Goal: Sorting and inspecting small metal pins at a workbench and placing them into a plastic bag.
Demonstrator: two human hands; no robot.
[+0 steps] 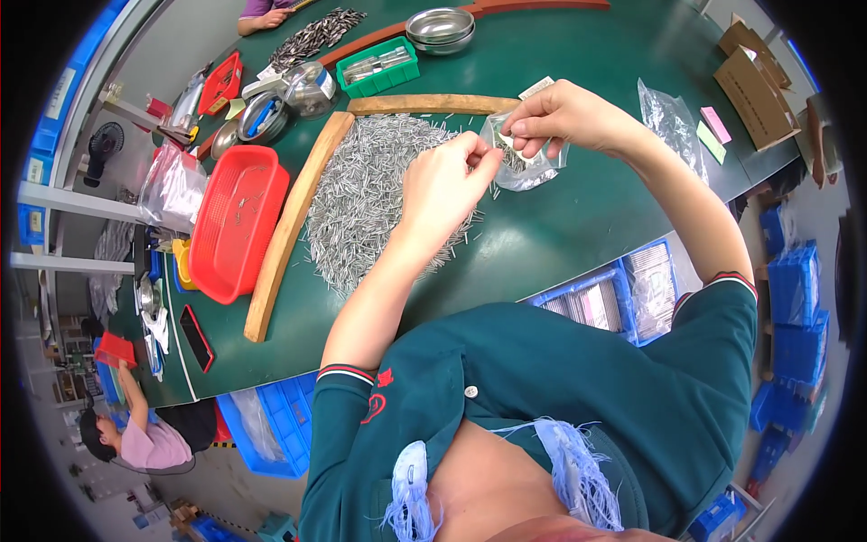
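Note:
A clear plastic bag (524, 181) with small metal pieces in it lies just right of a big heap of short silvery metal pins (361, 194). My left hand (447, 181) is at the bag's left side, above the heap's edge, thumb and fingers pinched together. Whatever is between those fingertips is too small to tell. Over the bag's upper part is my right hand (569, 117), its thumb and forefinger closed at the bag's mouth. I cannot make out whether it grips the plastic or a small piece.
Wooden strips (293, 226) border the heap. Left of them is a red basket (239, 221); a phone (196, 339) lies nearer. Beyond are a green basket (379, 68) and steel bowls (440, 32). Blue bins (587, 303) sit at the near edge. Other people work far off and left.

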